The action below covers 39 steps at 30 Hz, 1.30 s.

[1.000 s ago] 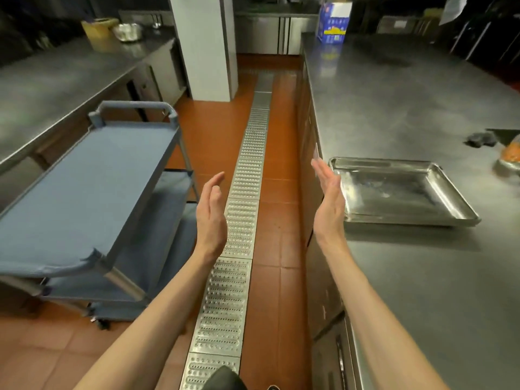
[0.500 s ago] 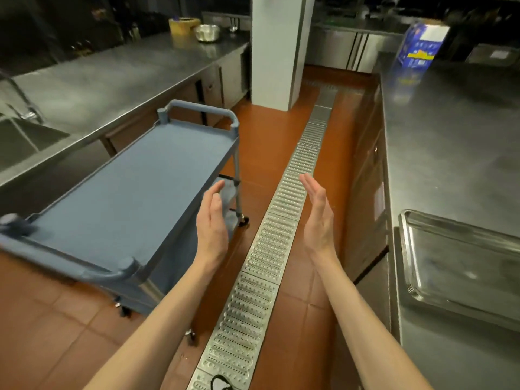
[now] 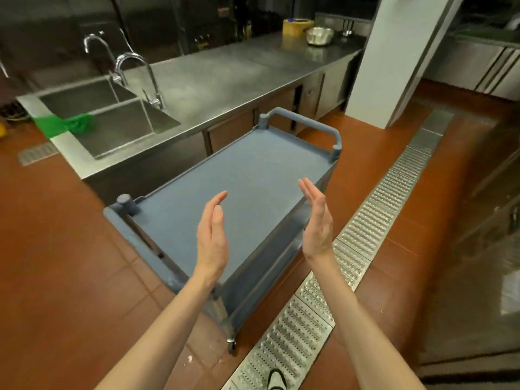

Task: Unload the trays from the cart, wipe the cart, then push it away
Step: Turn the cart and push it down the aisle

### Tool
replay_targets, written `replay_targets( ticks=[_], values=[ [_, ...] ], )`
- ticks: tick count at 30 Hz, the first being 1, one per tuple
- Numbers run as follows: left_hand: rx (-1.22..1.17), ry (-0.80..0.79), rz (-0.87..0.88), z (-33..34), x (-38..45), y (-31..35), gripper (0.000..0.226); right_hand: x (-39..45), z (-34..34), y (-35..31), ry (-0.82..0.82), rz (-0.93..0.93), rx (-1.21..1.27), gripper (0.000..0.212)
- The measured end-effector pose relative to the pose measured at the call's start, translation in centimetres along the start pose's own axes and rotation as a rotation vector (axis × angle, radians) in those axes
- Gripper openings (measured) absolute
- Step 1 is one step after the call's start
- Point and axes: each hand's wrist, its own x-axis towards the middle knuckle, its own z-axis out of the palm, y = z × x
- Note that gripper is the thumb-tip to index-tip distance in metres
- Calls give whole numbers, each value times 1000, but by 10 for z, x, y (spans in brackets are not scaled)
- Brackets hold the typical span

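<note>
A grey-blue cart (image 3: 247,175) stands on the red tile floor in front of me, its top shelf bare, with a handle at each end. My left hand (image 3: 211,237) hovers over the near part of the top shelf, fingers straight, palm facing right. My right hand (image 3: 318,220) hovers at the cart's right edge, fingers straight, palm facing left. Neither hand holds or touches anything. No tray shows in this view. A green cloth (image 3: 67,125) lies draped over the left rim of the sink (image 3: 118,128).
A steel counter (image 3: 225,77) with two faucets runs behind the cart, carrying a yellow container (image 3: 297,25) and a metal bowl (image 3: 319,35) at its far end. A white pillar (image 3: 399,57) stands at the right. A metal floor drain grate (image 3: 365,232) runs along the cart's right side.
My view has swung left from the right-hand counter and its steel tray to the cart. Both hands, still straight-fingered and facing each other, now hover over the cart's top instead of the drain.
</note>
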Motion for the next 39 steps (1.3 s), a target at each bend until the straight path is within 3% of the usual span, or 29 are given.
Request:
replay_targets(
  ticks=[14, 24, 31, 39],
  values=[
    [126, 216, -64, -72, 109, -53, 56, 93, 139, 51, -184, 56, 147, 54],
    [103, 260, -97, -126, 163, -103, 52, 121, 235, 76, -234, 90, 153, 49],
    [6, 88, -83, -170, 235, -155, 58, 136, 314, 88, -16, 95, 131, 57],
    [-93, -184, -53, -205, 297, -185, 48, 122, 355, 76, 289, 86, 7, 59]
  ],
)
